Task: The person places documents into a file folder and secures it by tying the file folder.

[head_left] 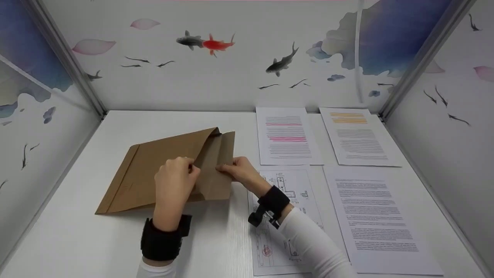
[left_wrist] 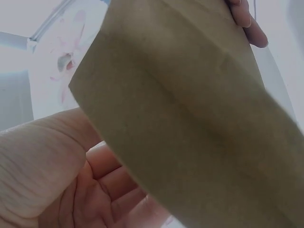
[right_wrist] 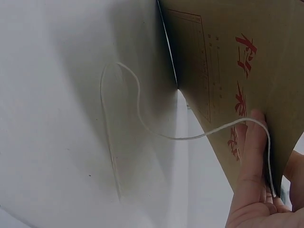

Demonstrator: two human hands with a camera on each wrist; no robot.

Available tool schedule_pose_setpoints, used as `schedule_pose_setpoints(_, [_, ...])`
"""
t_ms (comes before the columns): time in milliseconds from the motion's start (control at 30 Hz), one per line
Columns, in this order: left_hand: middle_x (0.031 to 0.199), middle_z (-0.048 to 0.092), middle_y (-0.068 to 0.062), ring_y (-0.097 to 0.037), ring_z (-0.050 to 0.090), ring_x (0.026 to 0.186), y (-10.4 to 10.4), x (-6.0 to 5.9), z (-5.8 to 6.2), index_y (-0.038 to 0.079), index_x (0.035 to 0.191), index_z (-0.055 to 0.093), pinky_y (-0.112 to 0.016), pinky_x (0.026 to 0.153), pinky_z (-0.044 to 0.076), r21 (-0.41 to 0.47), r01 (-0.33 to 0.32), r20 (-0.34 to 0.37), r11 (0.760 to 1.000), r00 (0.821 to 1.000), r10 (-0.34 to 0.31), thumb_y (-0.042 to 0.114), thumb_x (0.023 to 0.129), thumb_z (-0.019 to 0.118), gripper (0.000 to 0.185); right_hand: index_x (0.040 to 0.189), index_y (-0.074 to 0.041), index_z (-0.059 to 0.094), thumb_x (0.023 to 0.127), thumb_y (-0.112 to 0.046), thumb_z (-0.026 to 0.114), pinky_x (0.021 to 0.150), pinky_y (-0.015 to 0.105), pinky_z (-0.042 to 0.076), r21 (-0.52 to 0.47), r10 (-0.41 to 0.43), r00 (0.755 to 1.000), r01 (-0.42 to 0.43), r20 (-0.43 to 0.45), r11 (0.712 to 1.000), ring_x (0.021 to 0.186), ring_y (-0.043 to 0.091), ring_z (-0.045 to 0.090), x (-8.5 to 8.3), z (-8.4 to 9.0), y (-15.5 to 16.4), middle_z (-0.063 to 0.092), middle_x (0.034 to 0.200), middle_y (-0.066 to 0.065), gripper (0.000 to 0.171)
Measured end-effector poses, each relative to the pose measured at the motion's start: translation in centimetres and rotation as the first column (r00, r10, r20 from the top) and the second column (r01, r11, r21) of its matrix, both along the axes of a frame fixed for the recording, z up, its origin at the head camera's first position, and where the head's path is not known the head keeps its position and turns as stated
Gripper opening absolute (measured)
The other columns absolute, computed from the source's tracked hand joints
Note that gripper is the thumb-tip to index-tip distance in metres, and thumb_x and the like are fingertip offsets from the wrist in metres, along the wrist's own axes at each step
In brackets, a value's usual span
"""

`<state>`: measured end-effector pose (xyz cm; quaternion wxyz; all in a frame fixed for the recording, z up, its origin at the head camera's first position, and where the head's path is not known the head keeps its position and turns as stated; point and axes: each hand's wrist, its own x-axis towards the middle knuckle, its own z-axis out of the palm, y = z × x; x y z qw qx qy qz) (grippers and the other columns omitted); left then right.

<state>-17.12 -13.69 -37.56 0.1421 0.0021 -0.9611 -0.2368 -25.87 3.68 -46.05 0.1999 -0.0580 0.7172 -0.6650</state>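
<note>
A brown kraft-paper document envelope (head_left: 142, 173) is tilted up off the white table, its mouth spread apart on the right side. My left hand (head_left: 175, 177) grips the upper edge of that mouth with curled fingers. On the other side, my right hand (head_left: 243, 172) pinches the flap (head_left: 222, 187) between thumb and fingers. Red printed characters (right_wrist: 246, 54) show on the envelope's underside in the right wrist view. A thin white string (right_wrist: 175, 138) trails from near the right fingers down to the table. The envelope's inside is mostly hidden.
To the right lie several sheets: one with pink highlighting (head_left: 287, 148), one with orange highlighting (head_left: 362, 148), a page of drawings (head_left: 266, 227) under the right forearm, and a text page (head_left: 378, 216). Patterned walls (head_left: 239, 88) enclose the table's back and sides.
</note>
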Motion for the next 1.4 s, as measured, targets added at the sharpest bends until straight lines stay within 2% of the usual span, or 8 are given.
schedule_pose_setpoints(200, [0.058, 0.028, 0.005, -0.010, 0.026, 0.054, -0.1, -0.5, -0.5, 0.005, 0.068, 0.060, -0.024, 0.049, 0.019, 0.014, 0.012, 0.047, 1.000, 0.999, -0.013, -0.003, 0.088, 0.057, 0.022, 0.111, 0.008, 0.071, 0.094, -0.016, 0.069, 0.075, 0.023, 0.059, -0.009, 0.001, 0.999, -0.001, 0.053, 1.000, 0.079, 0.007, 0.072, -0.1, -0.5, -0.1, 0.075, 0.089, 0.001, 0.029])
schedule_pose_setpoints(433, [0.060, 0.038, 0.003, -0.010, 0.032, 0.055, 0.0, -1.0, -1.0, 0.004, 0.074, 0.069, -0.024, 0.049, 0.024, 0.017, 0.013, 0.122, 1.000, 0.992, -0.016, -0.001, 0.089, 0.059, 0.018, 0.114, 0.006, 0.070, 0.097, -0.018, 0.069, 0.080, 0.026, 0.061, -0.043, 0.022, 0.997, -0.019, 0.077, 0.999, 0.084, 0.009, 0.075, -0.4, -1.0, -0.2, 0.077, 0.093, 0.003, 0.030])
schedule_pose_setpoints(533, [0.059, 0.034, 0.004, -0.010, 0.030, 0.055, 0.0, -1.4, -1.4, 0.009, 0.062, 0.056, -0.025, 0.050, 0.023, 0.012, 0.012, 0.141, 1.000, 0.990, -0.013, -0.001, 0.089, 0.059, 0.030, 0.115, 0.006, 0.070, 0.097, -0.019, 0.069, 0.082, 0.026, 0.061, -0.050, 0.019, 0.996, -0.015, 0.082, 0.999, 0.085, 0.009, 0.075, -0.4, -1.1, -0.2, 0.078, 0.097, 0.005, 0.030])
schedule_pose_setpoints(600, [0.060, 0.025, 0.005, -0.010, 0.027, 0.056, 0.0, -1.6, -1.7, 0.016, 0.059, 0.039, -0.025, 0.050, 0.021, 0.008, 0.008, 0.150, 1.000, 0.989, -0.009, -0.001, 0.089, 0.058, 0.040, 0.115, 0.006, 0.070, 0.097, -0.019, 0.069, 0.081, 0.026, 0.061, -0.055, 0.019, 0.996, -0.014, 0.087, 0.998, 0.085, 0.009, 0.075, -0.5, -1.1, -0.3, 0.078, 0.098, 0.006, 0.031])
schedule_pose_setpoints(767, [0.060, 0.023, 0.005, -0.011, 0.027, 0.056, 0.1, -2.1, -2.3, 0.017, 0.059, 0.033, -0.026, 0.050, 0.022, 0.007, 0.002, 0.158, 1.000, 0.987, -0.003, -0.002, 0.089, 0.059, 0.044, 0.117, 0.006, 0.070, 0.097, -0.019, 0.068, 0.080, 0.026, 0.062, -0.059, 0.028, 0.995, -0.023, 0.094, 0.998, 0.084, 0.009, 0.076, -0.5, -1.3, -0.3, 0.079, 0.100, 0.007, 0.031])
schedule_pose_setpoints(1000, [0.060, 0.032, 0.004, -0.011, 0.033, 0.056, 0.3, -2.6, -3.2, 0.008, 0.065, 0.057, -0.026, 0.050, 0.026, -0.033, 0.014, 0.163, 0.999, 0.987, -0.009, 0.000, 0.093, 0.063, 0.030, 0.121, 0.004, 0.069, 0.097, -0.019, 0.069, 0.073, 0.022, 0.060, -0.053, 0.023, 0.993, -0.017, 0.113, 0.998, 0.077, 0.006, 0.074, -0.4, -1.9, -0.2, 0.077, 0.092, 0.001, 0.033])
schedule_pose_setpoints(1133, [0.062, 0.039, 0.002, -0.013, 0.036, 0.057, 0.4, -3.0, -3.8, 0.004, 0.069, 0.062, -0.027, 0.051, 0.029, -0.054, 0.009, 0.157, 0.998, 0.988, -0.001, 0.002, 0.093, 0.066, 0.024, 0.120, 0.002, 0.071, 0.097, -0.020, 0.069, 0.064, 0.017, 0.055, -0.017, 0.020, 0.994, -0.018, 0.107, 1.000, 0.068, 0.003, 0.070, -0.3, -2.0, -0.1, 0.075, 0.083, -0.005, 0.032])
schedule_pose_setpoints(1400, [0.071, 0.054, -0.005, -0.015, 0.045, 0.062, 0.3, -3.7, -5.4, 0.001, 0.076, 0.066, -0.031, 0.054, 0.038, -0.078, 0.016, 0.174, 0.997, 0.985, -0.002, 0.005, 0.092, 0.069, 0.017, 0.115, 0.003, 0.073, 0.096, -0.017, 0.069, 0.064, 0.018, 0.058, 0.014, 0.005, 0.994, -0.006, 0.106, 1.000, 0.065, 0.003, 0.068, -0.2, -2.7, -0.2, 0.072, 0.082, -0.006, 0.028])
